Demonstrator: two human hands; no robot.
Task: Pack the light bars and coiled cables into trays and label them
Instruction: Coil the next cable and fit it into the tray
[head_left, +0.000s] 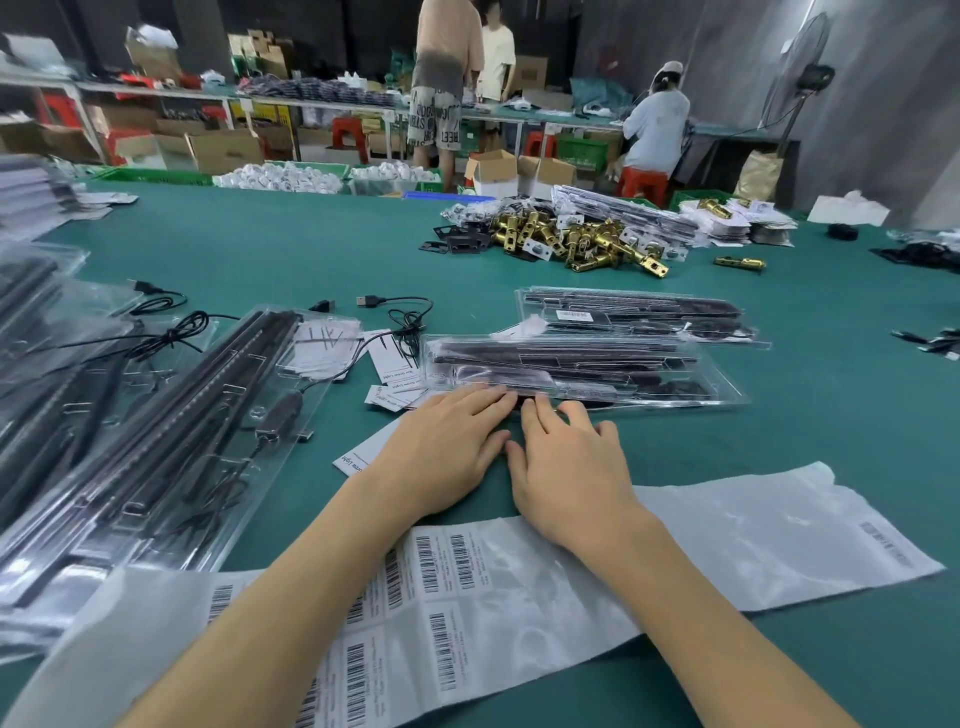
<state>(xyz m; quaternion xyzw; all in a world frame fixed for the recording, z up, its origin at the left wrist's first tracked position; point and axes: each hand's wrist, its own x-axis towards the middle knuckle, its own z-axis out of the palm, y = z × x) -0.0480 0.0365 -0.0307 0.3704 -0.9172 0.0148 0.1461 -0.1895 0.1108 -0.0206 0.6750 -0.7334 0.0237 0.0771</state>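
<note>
On green table (322, 249), centre: filled clear tray (582, 371) | left hand (447, 447) and right hand (566, 462) flat, fingers straight and together, pressing tray's near edge | likely sealing/labelling: press evenly along edge | barcode label sheet (441, 587) under forearms

Brass latch hardware (587, 244) heaped on green table (311, 249); three people beyond; fan (800, 73) far right.

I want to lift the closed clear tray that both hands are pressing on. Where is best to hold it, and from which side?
Probably grip the closed tray near the middle of its length, across its narrow width: thumbs on the near edge under the left hand and right hand, fingers reaching over the top. It lies flat, long and thin, so an end grip would let it sag.
</note>
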